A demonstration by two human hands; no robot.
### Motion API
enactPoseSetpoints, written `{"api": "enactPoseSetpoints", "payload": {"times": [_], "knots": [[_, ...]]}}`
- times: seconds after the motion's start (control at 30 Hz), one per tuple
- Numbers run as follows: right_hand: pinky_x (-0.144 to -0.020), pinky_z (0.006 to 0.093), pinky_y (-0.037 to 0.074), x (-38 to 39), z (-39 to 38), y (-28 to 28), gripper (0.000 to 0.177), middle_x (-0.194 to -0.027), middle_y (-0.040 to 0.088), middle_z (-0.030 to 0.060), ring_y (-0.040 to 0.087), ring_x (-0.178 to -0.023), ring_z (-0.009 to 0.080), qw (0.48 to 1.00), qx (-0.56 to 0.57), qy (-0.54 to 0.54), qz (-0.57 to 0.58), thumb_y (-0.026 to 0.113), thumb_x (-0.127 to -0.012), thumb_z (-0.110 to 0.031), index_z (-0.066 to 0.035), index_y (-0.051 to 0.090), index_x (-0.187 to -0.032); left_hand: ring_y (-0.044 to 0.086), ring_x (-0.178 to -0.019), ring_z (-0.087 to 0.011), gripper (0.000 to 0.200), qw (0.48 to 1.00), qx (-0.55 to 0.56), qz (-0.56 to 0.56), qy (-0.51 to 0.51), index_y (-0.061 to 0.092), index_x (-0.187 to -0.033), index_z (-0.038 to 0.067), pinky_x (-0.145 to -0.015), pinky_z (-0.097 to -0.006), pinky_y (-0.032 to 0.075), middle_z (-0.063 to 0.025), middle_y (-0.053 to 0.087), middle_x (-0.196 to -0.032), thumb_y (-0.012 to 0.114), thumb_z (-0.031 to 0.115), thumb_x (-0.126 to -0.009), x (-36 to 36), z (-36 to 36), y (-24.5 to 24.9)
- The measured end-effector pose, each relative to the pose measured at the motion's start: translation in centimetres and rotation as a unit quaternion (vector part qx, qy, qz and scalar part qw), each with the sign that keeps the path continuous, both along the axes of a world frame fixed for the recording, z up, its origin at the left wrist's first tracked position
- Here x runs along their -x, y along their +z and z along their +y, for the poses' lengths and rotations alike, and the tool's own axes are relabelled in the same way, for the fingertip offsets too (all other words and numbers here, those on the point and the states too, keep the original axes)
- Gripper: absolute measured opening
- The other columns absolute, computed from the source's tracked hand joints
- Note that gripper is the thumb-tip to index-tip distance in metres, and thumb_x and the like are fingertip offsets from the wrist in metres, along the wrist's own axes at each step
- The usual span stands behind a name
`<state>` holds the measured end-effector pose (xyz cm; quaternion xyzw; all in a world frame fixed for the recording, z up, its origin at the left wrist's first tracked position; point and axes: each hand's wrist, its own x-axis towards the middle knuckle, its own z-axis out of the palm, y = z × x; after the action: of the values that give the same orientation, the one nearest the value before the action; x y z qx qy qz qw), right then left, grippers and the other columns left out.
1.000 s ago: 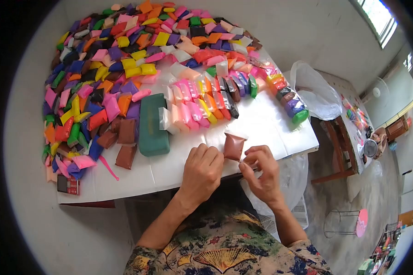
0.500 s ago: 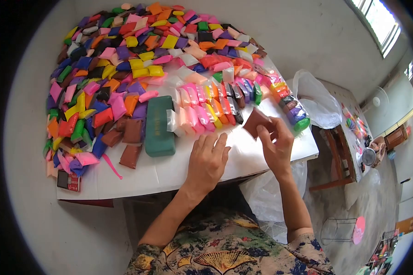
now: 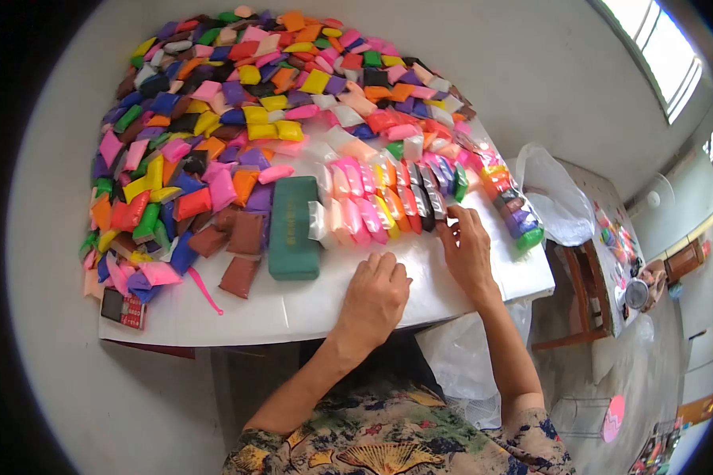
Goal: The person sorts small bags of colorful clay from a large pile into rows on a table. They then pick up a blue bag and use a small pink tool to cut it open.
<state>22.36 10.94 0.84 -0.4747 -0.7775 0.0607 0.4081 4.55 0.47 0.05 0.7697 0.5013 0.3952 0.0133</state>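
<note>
My right hand (image 3: 469, 252) pinches a brown packet (image 3: 440, 209) at the right end of the front row, beside a black packet (image 3: 425, 212). Its fingers partly cover the brown packet. Two rows of small clear-wrapped colored packets (image 3: 368, 218) run from pale peach and pink through yellow, orange and red to black. Their left end meets a green block-shaped case (image 3: 293, 249) with faint lettering. Just in front of the rows, my left hand (image 3: 378, 299) is loosely curled near the white tabletop (image 3: 325, 309), with no object visible in it.
A large heap of mixed colored packets (image 3: 206, 111) covers the back and left of the table. Another filled clear pack (image 3: 515, 212) lies at right. Loose brown packets (image 3: 238, 275), a pink strip (image 3: 206, 293) and a small red-and-black object (image 3: 123, 308) lie at left.
My right hand has lowered the brown packet from above the table to the end of the front row. My left hand's fingers have curled in. The camera view has shifted slightly.
</note>
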Motion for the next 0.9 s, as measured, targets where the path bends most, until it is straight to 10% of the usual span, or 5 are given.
{"api": "enactPoseSetpoints", "payload": {"times": [0.37,0.57,0.9], "knots": [[-0.07,0.0395,0.053,2.2,-2.4,5.3,0.031,-0.099,0.064,0.0164,0.067,-0.08,0.0283,0.99,-0.126,-0.014,-0.061,0.07,-0.085,-0.004,0.004,0.06,-0.114,0.055,-0.1,-0.0304,0.02,0.996,0.044,0.053,-0.06,0.061,-0.099,0.0,-0.088,-0.0401,0.046,-0.0143,0.056,-0.101,0.066,0.015,-0.086,1.9,-0.2,0.3],[-0.067,0.0438,0.052,13.3,0.5,9.8,0.017,-0.093,0.065,0.0151,0.066,-0.078,0.0345,0.958,-0.08,0.262,-0.078,0.068,-0.086,-0.014,-0.003,0.067,-0.099,0.054,-0.104,-0.0307,0.023,0.997,0.045,0.033,-0.056,0.061,-0.103,0.0,-0.092,-0.0392,0.046,-0.0152,0.056,-0.109,0.066,0.015,-0.087,1.8,0.3,-0.9],[-0.081,0.0482,0.053,33.8,14.3,8.4,0.023,-0.099,0.069,0.0178,0.065,-0.098,0.0366,0.935,-0.134,0.262,-0.2,0.061,-0.081,-0.013,-0.002,0.069,-0.099,0.054,-0.101,-0.0319,0.021,0.993,0.043,-0.034,-0.1,0.063,-0.099,0.0,-0.094,-0.0417,0.044,-0.0158,0.058,-0.107,0.066,0.016,-0.087,2.3,1.0,-2.1]]}}
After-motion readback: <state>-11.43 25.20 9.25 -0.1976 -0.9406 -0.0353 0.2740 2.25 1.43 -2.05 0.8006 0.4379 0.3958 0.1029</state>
